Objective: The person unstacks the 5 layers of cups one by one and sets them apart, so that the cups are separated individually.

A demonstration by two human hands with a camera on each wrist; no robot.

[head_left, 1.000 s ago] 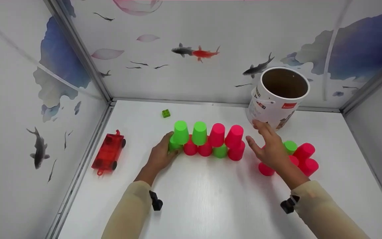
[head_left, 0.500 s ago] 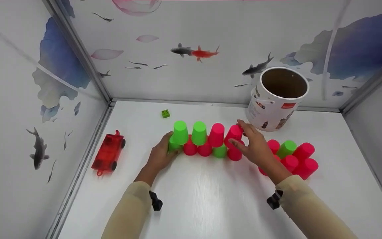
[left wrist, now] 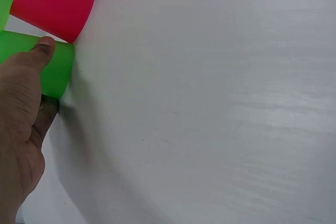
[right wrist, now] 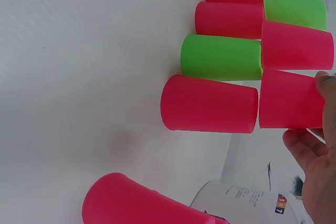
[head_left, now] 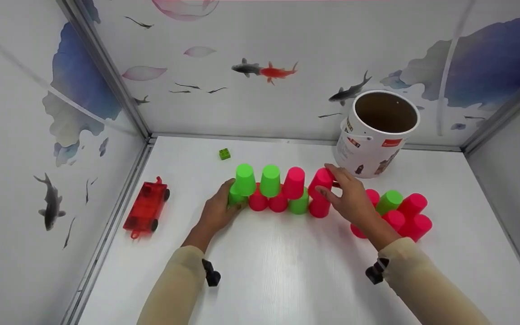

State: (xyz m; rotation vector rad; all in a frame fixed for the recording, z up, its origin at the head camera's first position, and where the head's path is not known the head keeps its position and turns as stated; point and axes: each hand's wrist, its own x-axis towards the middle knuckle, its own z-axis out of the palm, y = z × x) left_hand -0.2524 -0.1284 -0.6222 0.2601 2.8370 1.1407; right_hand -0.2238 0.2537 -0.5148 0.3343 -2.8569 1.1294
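Upside-down plastic cups stand in two tiers across the table. The lower tier mixes green and pink cups; above it are two green cups (head_left: 270, 181) and two pink ones. My left hand (head_left: 218, 208) holds the lower tier's leftmost green cup (left wrist: 59, 72), thumb on one side and fingers on the other. My right hand (head_left: 354, 198) grips the rightmost upper pink cup (right wrist: 290, 100) between thumb and fingers. That cup sits over the end pink cup (right wrist: 207, 104) of the lower tier, a little apart from the upper pink cup (head_left: 294, 183) to its left.
Several more pink cups (head_left: 418, 227) and a green cup (head_left: 389, 202) stand grouped at the right, partly behind my right forearm. A white bucket (head_left: 368, 155) stands behind them against the back wall. A red toy car (head_left: 146, 207) and a small green block (head_left: 225, 154) lie at left.
My right hand has come left from above the grouped cups to the end of the tiers and taken hold of the upper pink cup, which has shifted slightly right. My left hand has stayed put.
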